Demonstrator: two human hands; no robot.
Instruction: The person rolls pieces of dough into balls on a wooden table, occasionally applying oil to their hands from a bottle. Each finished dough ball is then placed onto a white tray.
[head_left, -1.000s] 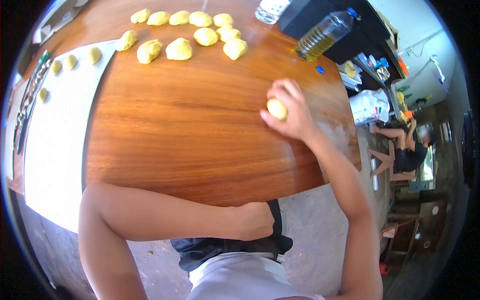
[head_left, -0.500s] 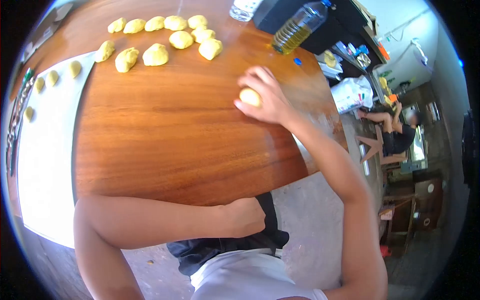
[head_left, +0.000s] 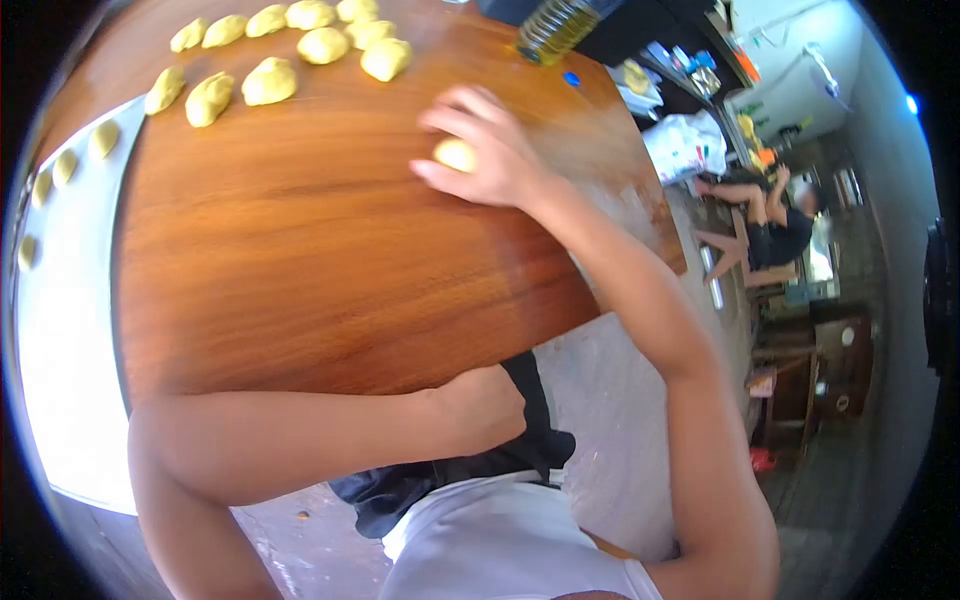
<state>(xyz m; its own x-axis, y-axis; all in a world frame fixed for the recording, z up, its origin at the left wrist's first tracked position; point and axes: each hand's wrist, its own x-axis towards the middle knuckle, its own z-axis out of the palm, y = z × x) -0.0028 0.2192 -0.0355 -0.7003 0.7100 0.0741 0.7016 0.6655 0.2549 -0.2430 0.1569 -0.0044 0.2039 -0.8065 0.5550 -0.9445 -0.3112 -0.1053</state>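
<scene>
Brown wood forms our worktop, with yellow dough lumps towards its far edge and a white sheet along its left. Nearer the right edge, our right hand cups and grasps a small dough ball. Our left hand lies by the near edge; we cannot tell whether it grips anything.

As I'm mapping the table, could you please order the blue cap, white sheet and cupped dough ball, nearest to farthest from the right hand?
1. Dough ball, cupped by the right hand.
2. Blue cap, ahead and right.
3. White sheet, far left.
</scene>
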